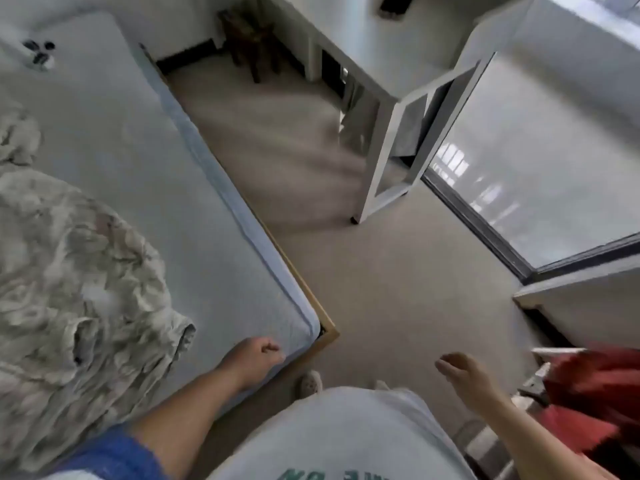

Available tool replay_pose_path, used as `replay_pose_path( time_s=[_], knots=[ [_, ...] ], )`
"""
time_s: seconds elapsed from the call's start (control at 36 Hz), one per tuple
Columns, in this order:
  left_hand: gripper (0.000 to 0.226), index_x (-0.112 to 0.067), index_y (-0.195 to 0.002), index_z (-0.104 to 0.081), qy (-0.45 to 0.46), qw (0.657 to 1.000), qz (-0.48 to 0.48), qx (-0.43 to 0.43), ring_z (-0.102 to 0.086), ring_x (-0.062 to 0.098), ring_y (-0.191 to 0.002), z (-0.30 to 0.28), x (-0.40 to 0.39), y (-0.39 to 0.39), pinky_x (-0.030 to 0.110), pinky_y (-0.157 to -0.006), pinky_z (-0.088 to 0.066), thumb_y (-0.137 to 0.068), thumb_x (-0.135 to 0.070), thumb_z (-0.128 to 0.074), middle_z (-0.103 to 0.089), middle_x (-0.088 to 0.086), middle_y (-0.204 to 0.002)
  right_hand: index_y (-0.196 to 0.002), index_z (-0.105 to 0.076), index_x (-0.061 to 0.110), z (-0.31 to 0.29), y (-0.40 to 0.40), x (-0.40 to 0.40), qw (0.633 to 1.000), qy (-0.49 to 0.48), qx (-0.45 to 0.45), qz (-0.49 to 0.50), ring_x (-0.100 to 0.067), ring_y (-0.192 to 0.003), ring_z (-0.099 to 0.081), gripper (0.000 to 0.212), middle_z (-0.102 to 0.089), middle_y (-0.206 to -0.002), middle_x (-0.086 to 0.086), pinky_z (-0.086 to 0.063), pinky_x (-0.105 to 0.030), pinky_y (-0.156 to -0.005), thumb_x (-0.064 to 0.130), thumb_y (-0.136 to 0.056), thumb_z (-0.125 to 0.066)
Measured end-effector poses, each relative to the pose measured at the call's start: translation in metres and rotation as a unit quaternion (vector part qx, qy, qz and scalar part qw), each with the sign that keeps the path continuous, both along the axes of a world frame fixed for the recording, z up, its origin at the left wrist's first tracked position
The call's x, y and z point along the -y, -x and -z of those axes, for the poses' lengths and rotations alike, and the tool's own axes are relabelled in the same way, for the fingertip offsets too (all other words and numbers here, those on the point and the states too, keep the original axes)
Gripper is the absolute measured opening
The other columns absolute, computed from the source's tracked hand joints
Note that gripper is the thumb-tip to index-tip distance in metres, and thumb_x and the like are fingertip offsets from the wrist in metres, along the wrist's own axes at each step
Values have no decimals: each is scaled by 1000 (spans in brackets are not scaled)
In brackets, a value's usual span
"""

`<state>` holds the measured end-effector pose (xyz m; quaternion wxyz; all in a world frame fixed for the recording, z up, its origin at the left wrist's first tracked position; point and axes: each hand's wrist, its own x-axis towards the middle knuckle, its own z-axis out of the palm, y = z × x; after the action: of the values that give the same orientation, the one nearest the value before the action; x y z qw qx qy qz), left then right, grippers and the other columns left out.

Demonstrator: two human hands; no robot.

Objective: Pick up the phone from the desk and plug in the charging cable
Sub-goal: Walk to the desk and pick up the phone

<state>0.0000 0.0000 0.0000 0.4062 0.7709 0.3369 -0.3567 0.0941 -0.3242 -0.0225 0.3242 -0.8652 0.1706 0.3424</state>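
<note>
The left hand [258, 355] hangs low in the view with its fingers [272, 348] curled into a loose fist that grips nothing, the knuckles just over the near corner of the mattress [145, 174]. The right hand [464, 372] is held out over the beige floor [398, 271], its fingers [446, 367] spread loosely open and empty, pointing leftward toward the other hand. Between the two hands, just below the fingertips, a pale shoe [309, 382] shows above the person's white shirt [346, 434]. Left of the curled fingers and well beyond them, a crumpled pale blanket [69, 289] lies heaped on the mattress, and far past it near the top left corner sits a small white object with dark spots [40, 53], too blurred to identify. Straight ahead of both sets of fingers, well apart from them across the floor, stands a white desk [381, 77]; its top shows a dark object [394, 3] at the upper edge of the view, too blurred to tell whether it is the phone, and no cable can be made out. Just right of the open fingers lies red fabric [595, 386], and above that a large window [540, 161]. A dark wooden stool [252, 39] stands beside the desk. The open shelf spaces under the desk are blurred, so their contents cannot be told.
</note>
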Motion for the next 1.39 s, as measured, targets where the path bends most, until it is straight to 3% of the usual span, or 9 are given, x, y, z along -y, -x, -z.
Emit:
replay_pose_path(
  time_s=[0.19, 0.28, 0.39, 0.53, 0.67, 0.78, 1.0, 1.28, 1.39],
  knots=[
    [28, -14, -101, -65, -20, 997, -22, -73, -63, 28, -94, 27, -2, -6, 30, -80, -44, -80, -31, -61, -68, 14, -102, -95, -70, 8, 38, -13, 31, 965, 132, -153, -168, -18, -65, -52, 27, -59, -78, -1, -35, -24, -50, 28, -88, -54],
    [7, -23, -77, -64, -33, 995, -39, -89, -61, 23, -78, 34, 0, -23, 31, -80, -48, -79, -29, -61, -67, 8, -85, -94, -70, 11, 49, -51, 29, 963, 119, -150, -189, -21, -69, -52, 25, -60, -80, -2, -35, -28, -55, 30, -87, -54],
    [18, -20, -61, -60, -53, 990, -85, -102, -61, 25, -73, 38, 12, -59, 37, -80, -50, -77, -27, -60, -66, 7, -73, -76, -62, 20, 56, -116, 25, 952, 103, -150, -248, -19, -64, -53, 19, -61, -75, -3, -36, -26, -52, 32, -87, -51],
    [11, -22, -69, -61, -28, 985, -152, -75, -61, 22, -72, 34, 39, -126, 39, -82, -50, -78, -29, -59, -65, 1, -73, -69, -57, 22, 48, -211, 28, 925, 122, -151, -328, -15, -57, -54, 22, -59, -62, 3, -35, -24, -48, 35, -85, -50],
    [32, -26, -107, -60, 1, 983, -181, -27, -63, 14, -83, 21, 55, -181, 26, -67, -44, -77, -38, -55, -62, -3, -92, -93, -68, 3, 38, -302, 26, 923, 156, -110, -335, -32, -80, -62, 29, -71, -95, -19, -45, -33, -67, 27, -84, -55],
    [36, -22, -113, -59, 1, 981, -189, -36, -61, 18, -91, 19, 45, -197, 30, -77, -44, -81, -36, -52, -61, 1, -103, -65, -62, 1, 41, -352, 8, 914, 186, -82, -350, -36, -82, -63, 31, -67, -74, -22, -34, -30, -54, 24, -84, -54],
    [15, -23, -71, -58, 3, 957, -286, -46, -59, 19, -70, 32, -20, -216, 28, -61, -44, -84, -30, -55, -62, 2, -75, -94, -64, -7, 35, -388, -81, 909, 163, -112, -367, -36, -93, -65, 37, -68, -101, -26, -35, -29, -65, 26, -87, -50],
    [15, -21, -76, -54, -28, 977, -208, -26, -56, 14, -73, 20, -175, -311, 27, -62, -39, -84, -33, -53, -56, -4, -74, -129, -50, 11, 4, -430, -222, 899, 151, -109, -397, -23, -121, -51, 37, -54, -130, -11, -44, -28, -94, 17, -95, -38],
    [18, -16, -86, -59, -44, 979, -199, -11, -60, 22, -84, 3, -243, -351, 30, -71, -43, -84, -32, -51, -64, 6, -90, -85, -63, 14, -3, -451, -278, 900, 138, -78, -405, -23, -105, -57, 19, -63, -92, -6, -45, -24, -85, 21, -90, -46]
  ],
)
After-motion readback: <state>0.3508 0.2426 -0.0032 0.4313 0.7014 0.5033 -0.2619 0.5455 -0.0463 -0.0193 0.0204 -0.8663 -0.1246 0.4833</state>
